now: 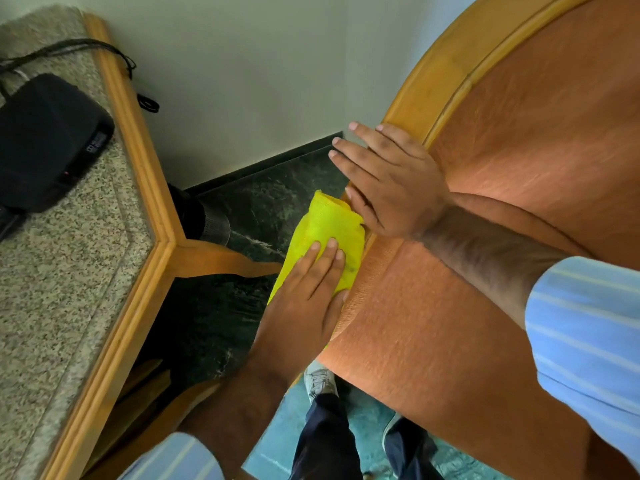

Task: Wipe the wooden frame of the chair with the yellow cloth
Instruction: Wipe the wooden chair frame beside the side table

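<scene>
- Left hand (311,289) lies flat, fingers together, pressing the yellow cloth (323,233) against the chair's side edge, where the wooden frame (446,69) runs down.
- Right hand (388,180) rests open, fingers spread, on the frame just above the cloth, gripping nothing.
- Orange upholstery (433,323) fills the right; a granite-topped table (62,271) stands left.

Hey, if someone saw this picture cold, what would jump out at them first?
The bright yellow cloth at the centre, pressed flat under the left hand against the chair's side edge. Just above it, the right hand rests open on the curved wooden frame bordering the orange upholstery that fills the right side. At far left, a black device sits on a speckled stone tabletop.
</scene>
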Available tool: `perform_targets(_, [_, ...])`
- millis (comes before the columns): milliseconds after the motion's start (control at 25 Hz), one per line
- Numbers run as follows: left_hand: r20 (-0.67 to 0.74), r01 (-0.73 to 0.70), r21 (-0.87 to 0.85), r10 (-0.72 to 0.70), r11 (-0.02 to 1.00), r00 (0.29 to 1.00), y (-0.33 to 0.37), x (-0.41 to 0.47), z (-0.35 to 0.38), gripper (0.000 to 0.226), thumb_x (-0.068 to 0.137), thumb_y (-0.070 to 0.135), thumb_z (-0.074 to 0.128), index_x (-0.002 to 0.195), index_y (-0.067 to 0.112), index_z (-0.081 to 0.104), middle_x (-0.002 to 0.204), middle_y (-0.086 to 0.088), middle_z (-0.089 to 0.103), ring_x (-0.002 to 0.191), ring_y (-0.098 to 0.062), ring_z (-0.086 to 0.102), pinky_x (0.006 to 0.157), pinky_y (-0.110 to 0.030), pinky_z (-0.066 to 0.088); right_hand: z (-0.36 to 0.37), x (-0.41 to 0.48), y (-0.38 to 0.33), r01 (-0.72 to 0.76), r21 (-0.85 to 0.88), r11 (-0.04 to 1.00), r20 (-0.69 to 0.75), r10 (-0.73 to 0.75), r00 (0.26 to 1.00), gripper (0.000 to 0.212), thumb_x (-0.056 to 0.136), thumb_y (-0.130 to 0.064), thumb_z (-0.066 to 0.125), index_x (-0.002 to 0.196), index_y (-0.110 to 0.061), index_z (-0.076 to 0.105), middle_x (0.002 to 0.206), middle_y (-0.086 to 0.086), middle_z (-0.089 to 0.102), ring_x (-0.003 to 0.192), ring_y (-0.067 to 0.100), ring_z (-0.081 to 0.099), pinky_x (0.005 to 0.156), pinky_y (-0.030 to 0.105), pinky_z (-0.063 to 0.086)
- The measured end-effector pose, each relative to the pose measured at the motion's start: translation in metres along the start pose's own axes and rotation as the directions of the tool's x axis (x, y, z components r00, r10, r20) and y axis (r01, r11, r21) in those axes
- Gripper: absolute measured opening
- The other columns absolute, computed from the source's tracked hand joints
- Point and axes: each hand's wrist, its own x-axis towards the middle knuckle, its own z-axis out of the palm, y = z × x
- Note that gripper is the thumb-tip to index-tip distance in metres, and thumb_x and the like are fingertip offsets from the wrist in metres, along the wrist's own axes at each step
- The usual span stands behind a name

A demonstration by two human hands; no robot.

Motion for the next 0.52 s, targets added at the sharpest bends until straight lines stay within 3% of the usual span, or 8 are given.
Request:
perform_targets(80, [0.031, -0.013, 0.036, 0.012, 0.999, 0.999, -0.004, -0.026, -0.002, 0.05, 0.106, 0.03, 0.054, 0.148, 0.003, 0.053, 0.159, -0.013, 0.05, 0.151, -0.03, 0.043, 0.117, -0.047, 0.047, -0.001, 0.0, 0.002, 0.0, -0.001, 1.0, 0.009, 0.0, 1.0, 0.055, 0.104, -0.037, 0.034, 0.148, -0.008, 0.052, 0.155, 0.008, 0.055, 0.149, 0.031, 0.044, 0.123, 0.048, 0.033])
perform_targets(240, [0.224, -0.077, 0.092, 0.055, 0.993, 0.973, -0.018, -0.115, -0.029, 0.054, 0.111, 0.04, 0.034, 0.151, 0.009, 0.051, 0.162, -0.005, 0.046, 0.151, -0.028, 0.043, 0.116, -0.04, 0.044, -0.003, 0.0, 0.001, -0.004, 0.002, 1.0, 0.004, 0.004, 1.0, 0.056, 0.104, -0.038, 0.034, 0.148, -0.008, 0.051, 0.154, 0.009, 0.055, 0.149, 0.03, 0.043, 0.124, 0.048, 0.033])
perform_targets(320, [0.234, -0.106, 0.091, 0.082, 0.99, 0.969, -0.028, -0.134, -0.036, 0.052, 0.109, 0.039, 0.038, 0.149, 0.009, 0.053, 0.16, -0.005, 0.048, 0.15, -0.029, 0.044, 0.115, -0.038, 0.041, 0.0, 0.0, -0.001, -0.007, 0.019, 1.0, 0.002, 0.007, 1.0, 0.057, 0.104, -0.039, 0.034, 0.148, -0.008, 0.051, 0.154, 0.009, 0.055, 0.149, 0.03, 0.043, 0.124, 0.049, 0.033])
perform_targets(520, [0.144, -0.133, 0.107, 0.117, 0.985, 0.983, -0.008, -0.041, -0.016, 0.05, 0.106, 0.029, 0.046, 0.148, 0.002, 0.053, 0.159, -0.015, 0.048, 0.154, -0.033, 0.036, 0.123, -0.044, 0.038, -0.003, 0.0, 0.001, -0.026, 0.057, 0.998, 0.011, 0.025, 1.0, 0.056, 0.104, -0.037, 0.034, 0.147, -0.007, 0.052, 0.153, 0.01, 0.056, 0.149, 0.032, 0.044, 0.123, 0.051, 0.035])
